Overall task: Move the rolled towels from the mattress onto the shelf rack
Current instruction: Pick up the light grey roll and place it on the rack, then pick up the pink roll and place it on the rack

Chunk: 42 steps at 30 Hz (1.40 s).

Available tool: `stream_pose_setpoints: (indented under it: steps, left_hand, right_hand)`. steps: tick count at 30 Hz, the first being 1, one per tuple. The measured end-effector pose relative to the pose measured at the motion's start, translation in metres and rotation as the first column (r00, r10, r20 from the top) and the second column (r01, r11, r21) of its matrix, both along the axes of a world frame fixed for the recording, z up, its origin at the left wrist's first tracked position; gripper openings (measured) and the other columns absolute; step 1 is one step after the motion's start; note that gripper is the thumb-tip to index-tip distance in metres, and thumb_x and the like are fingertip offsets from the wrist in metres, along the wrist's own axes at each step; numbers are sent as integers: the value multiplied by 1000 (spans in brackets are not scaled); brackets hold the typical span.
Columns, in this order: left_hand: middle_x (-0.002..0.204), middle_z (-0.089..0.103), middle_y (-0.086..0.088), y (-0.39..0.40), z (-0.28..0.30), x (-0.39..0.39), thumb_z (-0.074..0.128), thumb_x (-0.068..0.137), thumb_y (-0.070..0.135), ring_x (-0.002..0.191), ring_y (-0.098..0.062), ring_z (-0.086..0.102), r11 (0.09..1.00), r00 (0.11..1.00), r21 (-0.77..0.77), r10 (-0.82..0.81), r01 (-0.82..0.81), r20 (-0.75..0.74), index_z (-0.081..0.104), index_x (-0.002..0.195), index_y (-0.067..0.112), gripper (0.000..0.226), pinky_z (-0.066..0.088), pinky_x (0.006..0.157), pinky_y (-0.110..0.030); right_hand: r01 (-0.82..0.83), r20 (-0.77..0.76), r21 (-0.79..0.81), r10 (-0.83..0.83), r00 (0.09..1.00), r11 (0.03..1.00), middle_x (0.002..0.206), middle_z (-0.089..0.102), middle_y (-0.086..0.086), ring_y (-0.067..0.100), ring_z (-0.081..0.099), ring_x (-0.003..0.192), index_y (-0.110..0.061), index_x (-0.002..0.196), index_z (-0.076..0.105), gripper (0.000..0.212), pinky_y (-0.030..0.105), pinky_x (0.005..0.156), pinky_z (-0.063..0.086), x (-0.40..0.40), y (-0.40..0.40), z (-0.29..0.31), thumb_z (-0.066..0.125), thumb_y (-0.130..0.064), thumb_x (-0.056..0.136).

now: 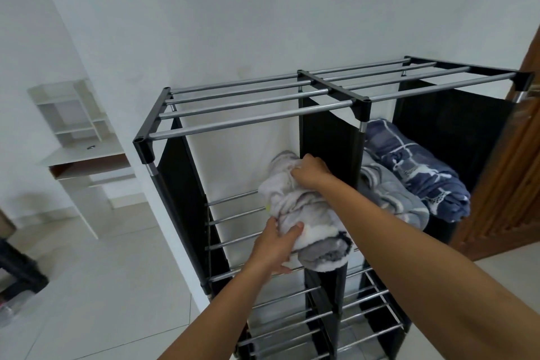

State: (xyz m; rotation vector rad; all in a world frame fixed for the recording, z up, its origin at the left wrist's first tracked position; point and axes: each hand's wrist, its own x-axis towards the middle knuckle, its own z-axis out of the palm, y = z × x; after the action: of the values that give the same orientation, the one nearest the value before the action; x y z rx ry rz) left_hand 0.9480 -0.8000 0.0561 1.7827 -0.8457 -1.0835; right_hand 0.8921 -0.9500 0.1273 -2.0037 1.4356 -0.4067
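On the shelf rack (263, 123), your left hand (274, 245) and right hand (311, 171) both clamp the grey-white rolled towel (304, 213), arms outstretched.

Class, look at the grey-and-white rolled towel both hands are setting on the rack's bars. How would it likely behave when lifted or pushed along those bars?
The grey-and-white towel looks soft and floppy: its front end droops over the bars of the shelf rack. It would probably loosen if lifted one-handed, since the left hand and right hand both grip it. Pushed, it would likely drag, not roll.
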Motion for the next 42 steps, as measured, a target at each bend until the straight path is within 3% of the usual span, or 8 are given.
stream_pose_setpoints:
  steps: [3, 9, 13, 19, 23, 28, 35, 42]
  left_hand:
    - [127, 53, -12, 3, 0, -1, 57, 84, 54, 111, -33, 57, 997, 888, -71, 48, -18, 457, 43, 128, 21, 57, 52, 90, -40]
    - [135, 42, -15, 16, 17, -32, 55, 92, 35, 123, -31, 47, 957, 807, -290, 168, 3, 566, 40, 136, 10, 53, 39, 96, -31]
    - [125, 49, -15, 31, 14, -57, 55, 91, 27, 115, -29, 50, 861, 733, -500, 277, 99, 621, 50, 124, 4, 41, 38, 94, -29]
    - [84, 61, -4, 42, 12, -168, 45, 91, 37, 77, -17, 57, 660, 716, -526, -26, 536, 697, 61, 96, 9, 33, 45, 71, -28]
    - [64, 64, -8, 55, -4, -257, 46, 92, 41, 62, -27, 60, 452, 486, -297, -391, 841, 782, 65, 82, 10, 38, 47, 60, -36]
    - [81, 73, -5, 114, -41, -367, 53, 88, 41, 76, -24, 67, 103, 136, -89, -687, 991, 714, 69, 87, 11, 34, 53, 73, -35]
    - [84, 71, -4, 270, -87, -489, 59, 87, 34, 81, -23, 63, -378, -328, 29, -759, 925, 562, 67, 85, 15, 21, 46, 73, -30]
    - [67, 59, 6, 424, -107, -600, 61, 88, 31, 71, -17, 57, -680, -654, 147, -588, 718, 476, 58, 78, 21, 14, 45, 69, -28]
  right_hand:
    - [-62, -66, -47, 59, 996, 997, 153, 31, 18, 36, 38, 136, -3, 148, 31, 56, 42, 110, 38, -15, 17, 1, 44, -21, 96]
    - [-236, -137, -86, 223, 965, 968, 130, 56, 24, 38, 54, 120, 5, 127, 53, 35, 34, 94, 44, -68, 71, 1, 41, -11, 98]
    - [-247, -51, -87, 243, 969, 965, 141, 50, 18, 34, 50, 126, -7, 142, 43, 43, 33, 97, 43, -132, 113, -11, 40, -17, 100]
    - [181, 257, -11, -172, 951, 983, 121, 63, 3, 19, 59, 113, -12, 127, 59, 34, 32, 99, 45, -279, 195, -54, 54, -24, 96]
    - [646, 440, 148, -635, 635, 749, 104, 65, 2, 19, 62, 98, -14, 111, 63, 20, 33, 88, 50, -385, 277, -92, 58, -25, 95]
    - [918, 484, 314, -873, 64, 241, 81, 62, 1, 8, 59, 69, -15, 93, 60, 3, 19, 63, 44, -462, 436, -137, 57, -14, 94]
    - [824, 386, 479, -771, -507, -302, 88, 63, 7, 15, 59, 76, -10, 96, 63, 11, 28, 66, 45, -480, 654, -168, 57, -18, 93]
    - [602, 381, 522, -466, -798, -604, 94, 65, 7, 20, 62, 86, -11, 103, 62, 13, 33, 76, 50, -503, 827, -201, 54, -18, 95]
